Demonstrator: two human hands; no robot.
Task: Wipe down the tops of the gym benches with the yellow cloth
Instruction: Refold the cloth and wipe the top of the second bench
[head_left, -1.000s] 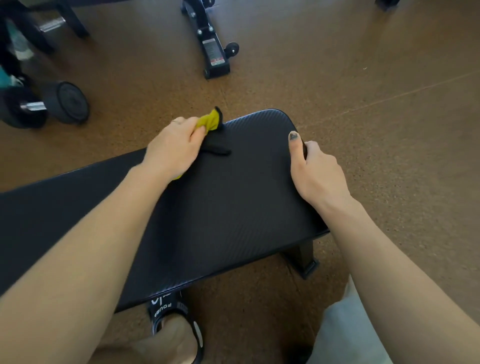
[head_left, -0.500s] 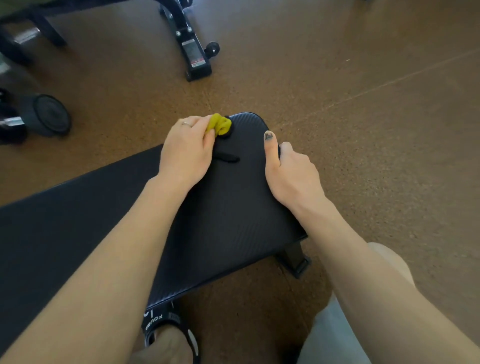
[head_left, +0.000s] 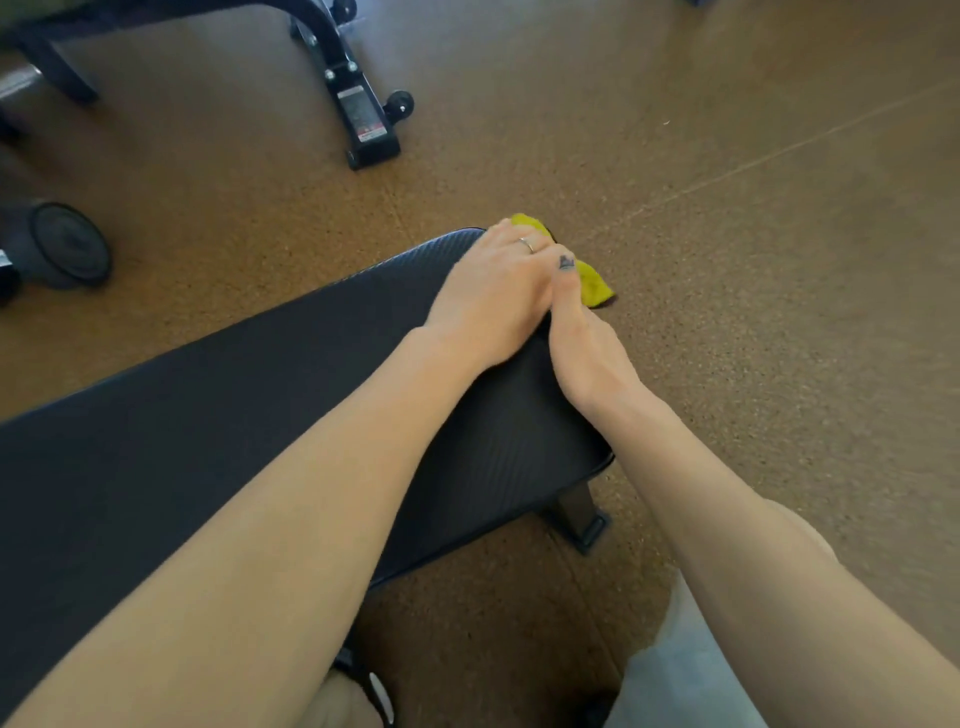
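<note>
Left hand presses the yellow cloth over the gym bench far end edge; right hand grips that edge alongside. Cloth looks soft, light, best bunched under the palm.

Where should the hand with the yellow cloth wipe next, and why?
Probably back along the bench top toward the person. The left hand has the yellow cloth at the far rounded end, partly hanging past the edge beside the right hand, and the long pad lies behind it.
</note>
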